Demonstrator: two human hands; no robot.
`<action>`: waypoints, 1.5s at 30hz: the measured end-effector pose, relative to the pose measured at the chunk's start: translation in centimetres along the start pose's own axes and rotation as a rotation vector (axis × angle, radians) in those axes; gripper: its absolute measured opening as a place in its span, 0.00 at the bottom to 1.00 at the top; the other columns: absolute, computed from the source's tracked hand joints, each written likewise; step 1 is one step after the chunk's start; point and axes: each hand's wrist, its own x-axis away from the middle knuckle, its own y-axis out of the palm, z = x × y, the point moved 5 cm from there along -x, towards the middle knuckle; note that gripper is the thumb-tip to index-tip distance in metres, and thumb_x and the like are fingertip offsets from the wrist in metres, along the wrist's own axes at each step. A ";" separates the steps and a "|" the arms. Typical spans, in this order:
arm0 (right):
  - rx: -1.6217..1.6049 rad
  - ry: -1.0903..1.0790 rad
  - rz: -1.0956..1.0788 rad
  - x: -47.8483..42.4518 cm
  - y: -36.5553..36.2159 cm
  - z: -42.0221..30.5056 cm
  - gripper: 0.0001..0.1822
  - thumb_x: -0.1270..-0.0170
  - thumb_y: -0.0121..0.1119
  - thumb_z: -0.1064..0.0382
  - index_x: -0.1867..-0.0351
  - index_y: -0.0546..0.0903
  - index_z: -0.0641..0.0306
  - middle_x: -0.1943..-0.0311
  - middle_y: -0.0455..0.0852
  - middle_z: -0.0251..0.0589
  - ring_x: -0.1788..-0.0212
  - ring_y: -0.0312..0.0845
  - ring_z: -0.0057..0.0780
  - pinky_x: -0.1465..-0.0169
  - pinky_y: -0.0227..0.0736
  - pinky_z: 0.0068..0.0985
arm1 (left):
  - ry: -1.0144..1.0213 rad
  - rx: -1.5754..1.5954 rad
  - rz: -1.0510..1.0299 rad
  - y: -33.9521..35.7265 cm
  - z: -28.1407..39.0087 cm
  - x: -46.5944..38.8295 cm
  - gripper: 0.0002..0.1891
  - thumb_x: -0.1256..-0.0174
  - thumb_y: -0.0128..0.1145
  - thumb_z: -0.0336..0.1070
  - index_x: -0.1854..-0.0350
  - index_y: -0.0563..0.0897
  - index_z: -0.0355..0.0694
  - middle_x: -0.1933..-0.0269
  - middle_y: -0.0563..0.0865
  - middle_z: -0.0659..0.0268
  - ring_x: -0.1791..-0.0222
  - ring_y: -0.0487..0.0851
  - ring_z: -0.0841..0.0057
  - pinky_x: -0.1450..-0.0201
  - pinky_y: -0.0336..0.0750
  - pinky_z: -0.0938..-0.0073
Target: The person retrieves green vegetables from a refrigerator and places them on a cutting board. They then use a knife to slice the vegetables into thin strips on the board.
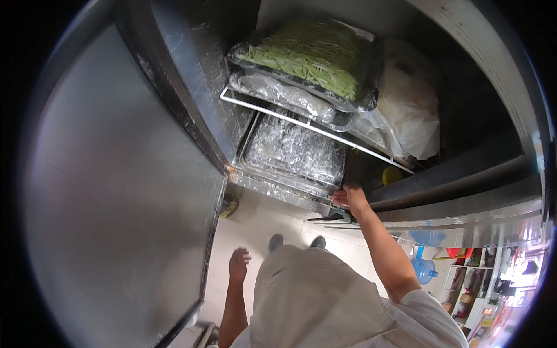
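My right hand [350, 199] reaches to the front right corner of a flour-dusted dark tray [296, 148] low inside an upright metal refrigerator. Its fingers point left at the tray's front edge; whether they grip it or only touch it is unclear. My left hand [239, 262] hangs beside my apron, holding nothing, with its fingers loosely curled and slightly apart. Above the dusted tray, a white wire shelf [270, 105] bears a black tray of green noodles [304, 61] under clear film. Beneath that lies another film-wrapped tray [287, 93].
A metal refrigerator door [126, 195] stands open on the left. A white plastic bag [409, 108] sits right of the trays, and a yellow lid [392, 175] shows below it. Blue water bottles [423, 270] and stocked shelves [465, 282] are at far right.
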 end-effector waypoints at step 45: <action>-0.455 -0.353 -0.097 8.5 2.1 -17.6 0.11 0.20 0.46 0.66 0.47 0.78 0.67 0.64 0.87 0.52 0.72 0.79 0.23 0.70 0.77 0.18 | -0.133 0.815 -0.093 25.0 23.8 -18.5 0.13 0.27 0.53 0.31 0.47 0.74 0.28 0.51 0.81 0.50 0.50 0.84 0.55 0.42 0.85 0.56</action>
